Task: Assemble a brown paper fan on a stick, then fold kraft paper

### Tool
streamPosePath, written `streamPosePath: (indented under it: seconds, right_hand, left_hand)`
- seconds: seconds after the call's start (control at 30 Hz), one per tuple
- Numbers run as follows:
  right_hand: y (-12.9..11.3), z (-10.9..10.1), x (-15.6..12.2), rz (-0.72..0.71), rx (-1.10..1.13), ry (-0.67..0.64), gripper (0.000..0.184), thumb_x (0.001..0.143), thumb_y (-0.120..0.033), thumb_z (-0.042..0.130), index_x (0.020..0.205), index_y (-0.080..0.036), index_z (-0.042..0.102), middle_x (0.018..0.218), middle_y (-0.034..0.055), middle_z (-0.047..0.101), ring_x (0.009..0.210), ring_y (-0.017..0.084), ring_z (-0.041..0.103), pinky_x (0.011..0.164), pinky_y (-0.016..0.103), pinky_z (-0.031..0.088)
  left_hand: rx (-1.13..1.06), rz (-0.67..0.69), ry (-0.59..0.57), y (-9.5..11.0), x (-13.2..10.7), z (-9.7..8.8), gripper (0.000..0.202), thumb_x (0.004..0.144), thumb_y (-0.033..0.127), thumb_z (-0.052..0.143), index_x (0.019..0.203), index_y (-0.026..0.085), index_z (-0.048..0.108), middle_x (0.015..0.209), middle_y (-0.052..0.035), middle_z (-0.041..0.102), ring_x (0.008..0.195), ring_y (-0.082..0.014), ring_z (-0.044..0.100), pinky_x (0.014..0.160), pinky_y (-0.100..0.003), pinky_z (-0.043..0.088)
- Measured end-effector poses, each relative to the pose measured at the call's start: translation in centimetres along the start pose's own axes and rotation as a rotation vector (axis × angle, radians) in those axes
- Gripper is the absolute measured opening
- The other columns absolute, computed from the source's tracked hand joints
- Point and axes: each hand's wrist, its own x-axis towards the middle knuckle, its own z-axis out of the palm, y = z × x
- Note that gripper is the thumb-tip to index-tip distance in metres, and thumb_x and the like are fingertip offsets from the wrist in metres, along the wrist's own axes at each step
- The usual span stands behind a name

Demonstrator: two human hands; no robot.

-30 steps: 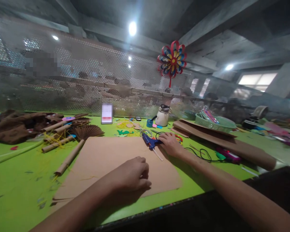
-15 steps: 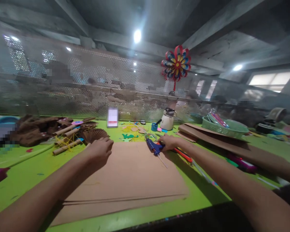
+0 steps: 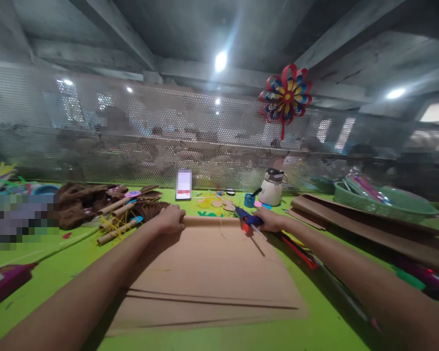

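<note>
Stacked sheets of brown kraft paper (image 3: 212,273) lie before me, their far edge curled up between my hands. My left hand (image 3: 171,220) is closed over the far left part of that edge. At the far right corner my right hand (image 3: 270,219) is closed at the handle of a blue hot glue gun (image 3: 244,215); whether it also pinches the paper is hidden. The gun's glue stick points toward me and casts a shadow on the paper. Brown pleated paper (image 3: 151,213) sits just beyond my left hand.
Paper tubes (image 3: 120,231) with yellow strands lie left. A phone (image 3: 183,185), blue jar (image 3: 249,200) and white pot (image 3: 271,187) stand at the back. Folded brown card (image 3: 325,214) and a green basket (image 3: 406,209) are right. A paper flower (image 3: 287,96) hangs above.
The paper's far edge has risen and curled between my hands. The glue gun has turned and lifted beside my right hand. The whole view has shifted, with things appearing farther right.
</note>
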Motion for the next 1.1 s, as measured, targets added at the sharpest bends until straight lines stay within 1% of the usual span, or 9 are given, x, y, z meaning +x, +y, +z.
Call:
streamPosePath:
  seconds: [0.13,0.27,0.37,0.47,0.6,0.7,0.83,0.97,1.1]
  right_hand:
    - [0.9,1.0,1.8,0.024,-0.023,-0.002,0.025,0.074,-0.033,0.067,0.089,-0.015,0.066,0.093,0.0082,0.064,0.086,0.020,0.056,0.071,0.026,0.040]
    - [1.6,1.2,2.8,0.050,-0.068,0.006,0.029,0.079,-0.039,0.063,0.093,-0.014,0.063,0.101,0.0075,0.061,0.093,0.020,0.055,0.079,0.034,0.043]
    - [1.5,0.9,2.8,0.070,-0.093,0.028,0.030,0.079,-0.042,0.064,0.092,-0.015,0.064,0.100,0.0074,0.061,0.092,0.021,0.055,0.079,0.034,0.042]
    - [1.1,0.8,2.1,0.098,-0.113,0.072,0.029,0.078,-0.040,0.065,0.095,-0.017,0.066,0.103,0.0104,0.060,0.097,0.026,0.052,0.076,0.032,0.039]
    - [0.5,0.7,0.3,0.120,-0.131,0.123,0.027,0.084,-0.035,0.059,0.101,-0.015,0.065,0.108,0.0139,0.058,0.105,0.031,0.045,0.079,0.036,0.035]
    - [0.4,0.5,-1.1,0.110,-0.127,0.129,0.026,0.085,-0.031,0.057,0.106,-0.017,0.064,0.113,0.0134,0.057,0.108,0.031,0.042,0.081,0.038,0.033]
    - [-0.1,0.0,-2.2,0.101,-0.124,0.135,0.029,0.085,-0.025,0.058,0.112,-0.020,0.063,0.118,0.0126,0.057,0.111,0.031,0.041,0.084,0.041,0.032]
    - [-1.2,-0.6,-3.3,0.120,-0.132,0.175,0.040,0.080,-0.021,0.062,0.120,-0.018,0.059,0.125,0.0141,0.054,0.116,0.032,0.039,0.090,0.044,0.031]
    - [-0.7,-2.1,-6.5,0.154,-0.141,0.217,0.050,0.081,-0.026,0.063,0.130,-0.021,0.051,0.134,0.0101,0.048,0.118,0.027,0.039,0.093,0.040,0.033]
  left_hand:
    - [0.021,-0.065,0.029,-0.3,1.6,0.6,0.028,0.072,0.035,0.052,0.089,0.017,0.065,0.096,-0.0143,0.061,0.091,-0.0295,0.057,0.078,-0.040,0.046]
    - [0.022,-0.106,0.091,-0.3,2.9,1.1,0.033,0.074,0.036,0.051,0.096,0.016,0.065,0.103,-0.0165,0.059,0.098,-0.0315,0.054,0.082,-0.041,0.044]
    - [0.006,-0.137,0.127,0.0,3.4,1.3,0.035,0.076,0.034,0.050,0.101,0.015,0.064,0.108,-0.0177,0.057,0.100,-0.0320,0.053,0.084,-0.041,0.043]
    - [-0.016,-0.158,0.128,0.3,3.2,1.4,0.037,0.075,0.034,0.051,0.106,0.016,0.063,0.110,-0.0178,0.057,0.099,-0.0327,0.053,0.082,-0.042,0.043]
    - [-0.045,-0.154,0.148,0.6,2.1,1.8,0.050,0.080,0.037,0.047,0.127,0.021,0.050,0.120,-0.0165,0.052,0.106,-0.0339,0.050,0.086,-0.044,0.041]
    - [-0.063,-0.153,0.172,1.1,0.7,2.1,0.052,0.085,0.039,0.041,0.134,0.021,0.042,0.126,-0.0170,0.048,0.112,-0.0345,0.046,0.088,-0.044,0.039]
    - [-0.069,-0.111,0.203,1.8,-1.6,1.8,0.050,0.086,0.042,0.040,0.131,0.021,0.044,0.133,-0.0154,0.044,0.120,-0.0340,0.039,0.095,-0.043,0.034]
    - [-0.064,-0.035,0.231,2.4,-3.9,1.7,0.045,0.086,0.042,0.040,0.123,0.019,0.051,0.129,-0.0138,0.049,0.119,-0.0310,0.040,0.099,-0.040,0.030]
    - [-0.035,0.022,0.278,2.5,-5.3,2.2,0.042,0.085,0.044,0.040,0.115,0.020,0.058,0.124,-0.0131,0.054,0.115,-0.0312,0.044,0.100,-0.043,0.028]
